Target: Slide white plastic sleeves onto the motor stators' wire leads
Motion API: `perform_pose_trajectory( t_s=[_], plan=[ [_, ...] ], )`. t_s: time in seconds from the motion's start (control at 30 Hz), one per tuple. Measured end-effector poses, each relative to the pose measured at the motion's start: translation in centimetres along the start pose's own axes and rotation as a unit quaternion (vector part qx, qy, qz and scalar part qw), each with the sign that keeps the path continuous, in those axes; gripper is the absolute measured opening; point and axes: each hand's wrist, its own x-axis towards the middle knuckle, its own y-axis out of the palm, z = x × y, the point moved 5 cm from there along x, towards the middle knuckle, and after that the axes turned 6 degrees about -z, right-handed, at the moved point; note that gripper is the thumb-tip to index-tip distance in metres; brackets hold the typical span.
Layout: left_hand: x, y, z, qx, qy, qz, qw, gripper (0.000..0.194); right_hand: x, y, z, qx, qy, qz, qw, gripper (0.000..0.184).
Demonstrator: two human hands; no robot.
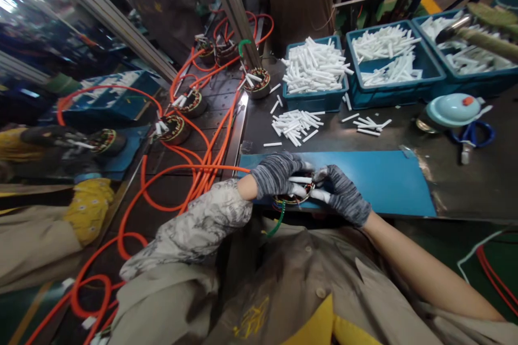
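Observation:
Both my hands wear grey knit gloves and meet at the near edge of a blue mat (376, 177). Between them sits a round wound motor stator (297, 196) with white sleeve tubes sticking out of it and a green wire hanging below. My left hand (275, 172) curls over its left side, fingers closed on a white tube. My right hand (343, 194) grips the right side, pinching another white tube (321, 194).
A loose pile of white tubes (295, 123) lies on the dark table beyond the mat. Blue bins (313, 99) full of tubes stand at the back. Several more stators (259, 80) with orange cables (202, 167) line the conveyor at left. A teal lid (453, 110) and blue scissors lie right. Other people stand behind.

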Motion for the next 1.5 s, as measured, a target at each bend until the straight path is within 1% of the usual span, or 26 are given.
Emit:
perform_pose_trajectory(
  t_s=[0.03, 0.07, 0.1, 0.17, 0.2, 0.23, 0.27, 0.3, 0.37, 0.43, 0.53, 0.63, 0.7, 0.77, 0.8, 0.87, 0.93, 1.0, 1.03, 1.1, 1.17, 1.23, 1.3, 1.37, 1.43, 1.5],
  plan=[
    [0.2, -0.1, 0.2, -0.001, 0.018, -0.025, 1.000, 0.062, 0.0, -0.1, 0.0, -0.005, -0.003, -0.008, 1.000, 0.033],
    [0.4, -0.1, 0.6, -0.004, 0.018, -0.055, 0.998, 0.068, 0.0, -0.1, -0.1, -0.010, -0.004, -0.014, 1.000, 0.034],
    [0.5, -0.1, 1.2, -0.008, -0.004, -0.089, 0.996, 0.070, 0.0, -0.2, -0.1, -0.015, -0.003, -0.021, 1.000, 0.035],
    [0.4, -0.3, 2.2, -0.025, -0.066, -0.151, 0.986, 0.065, 0.0, -0.6, 0.0, -0.035, -0.009, -0.045, 0.998, 0.033],
    [0.1, -0.5, 2.5, -0.037, -0.083, -0.177, 0.980, 0.061, 0.0, -0.8, 0.2, -0.054, -0.022, -0.059, 0.997, 0.031],
    [-0.3, -0.7, 2.5, -0.048, -0.081, -0.196, 0.976, 0.053, 0.0, -1.0, 0.6, -0.076, -0.042, -0.068, 0.994, 0.027],
    [-0.8, -1.1, 2.4, -0.056, -0.061, -0.204, 0.975, 0.044, -0.1, -1.1, 1.1, -0.098, -0.065, -0.067, 0.991, 0.025],
    [-1.2, -1.4, 2.2, -0.059, -0.026, -0.201, 0.977, 0.036, -0.1, -0.9, 1.7, -0.117, -0.086, -0.052, 0.988, 0.025],
    [-2.0, -1.5, 1.8, -0.044, 0.049, -0.158, 0.985, 0.030, -0.1, 0.0, 2.7, -0.133, -0.113, 0.010, 0.985, 0.032],
    [-2.6, -1.0, 2.0, -0.009, 0.098, -0.101, 0.990, 0.036, 0.2, 1.1, 3.4, -0.124, -0.108, 0.070, 0.984, 0.037],
    [-2.8, -0.1, 2.7, 0.026, 0.128, -0.063, 0.989, 0.043, 1.5, 2.2, 3.9, -0.068, -0.075, 0.113, 0.988, 0.037],
    [-2.8, -0.2, 2.9, 0.033, 0.121, -0.081, 0.989, 0.041, 2.9, 2.0, 3.6, 0.027, -0.008, 0.148, 0.989, 0.040],
    [-3.0, -0.9, 2.5, 0.011, 0.110, -0.096, 0.989, 0.041, 3.5, 1.7, 3.3, 0.073, 0.042, 0.193, 0.978, 0.045],
    [-3.4, -1.5, 1.8, -0.052, 0.097, -0.102, 0.989, 0.041, 3.8, 1.5, 3.2, 0.096, 0.077, 0.234, 0.964, 0.047],
    [-3.6, -1.7, 1.5, -0.102, 0.086, -0.103, 0.986, 0.042, 3.9, 1.4, 3.1, 0.102, 0.092, 0.243, 0.960, 0.047],
    [-3.9, -1.4, 1.0, -0.226, 0.053, -0.097, 0.968, 0.045, 4.1, 1.3, 2.8, 0.111, 0.119, 0.240, 0.957, 0.045],
    [-4.0, -0.6, 0.7, -0.333, 0.020, -0.082, 0.939, 0.049, 4.1, 1.4, 2.4, 0.115, 0.139, 0.220, 0.959, 0.043],
    [-4.0, 0.2, 0.8, -0.375, -0.002, -0.068, 0.924, 0.053, 4.1, 1.7, 2.1, 0.106, 0.147, 0.196, 0.964, 0.042],
    [-3.9, 0.4, 0.9, -0.367, -0.009, -0.063, 0.928, 0.054, 4.1, 1.8, 2.0, 0.091, 0.146, 0.183, 0.968, 0.041],
    [-3.6, 0.6, 1.2, -0.302, -0.009, -0.057, 0.952, 0.053, 3.9, 2.0, 2.0, 0.034, 0.125, 0.160, 0.979, 0.036],
    [-3.1, 0.6, 1.3, -0.190, 0.013, -0.056, 0.980, 0.051, 3.8, 2.0, 2.3, -0.040, 0.075, 0.139, 0.987, 0.031],
    [-2.2, 0.6, 1.1, -0.071, 0.041, -0.051, 0.995, 0.052, 3.5, 1.6, 2.5, -0.081, 0.025, 0.118, 0.989, 0.026],
    [-1.1, 1.2, 0.6, 0.023, 0.055, -0.035, 0.998, 0.055, 3.1, 0.8, 2.2, -0.051, 0.009, 0.089, 0.995, 0.026],
    [0.1, 2.0, -0.1, 0.079, 0.063, -0.019, 0.995, 0.056, 2.7, -0.1, 1.4, 0.023, 0.027, 0.064, 0.997, 0.030],
    [1.3, 2.5, -0.8, 0.084, 0.073, -0.021, 0.994, 0.051, 2.2, -0.9, 0.5, 0.081, 0.053, 0.047, 0.994, 0.032],
    [1.8, 2.4, -1.0, 0.042, 0.074, -0.044, 0.995, 0.043, 1.5, -1.6, -0.2, 0.087, 0.076, 0.023, 0.993, 0.033]
  ],
)
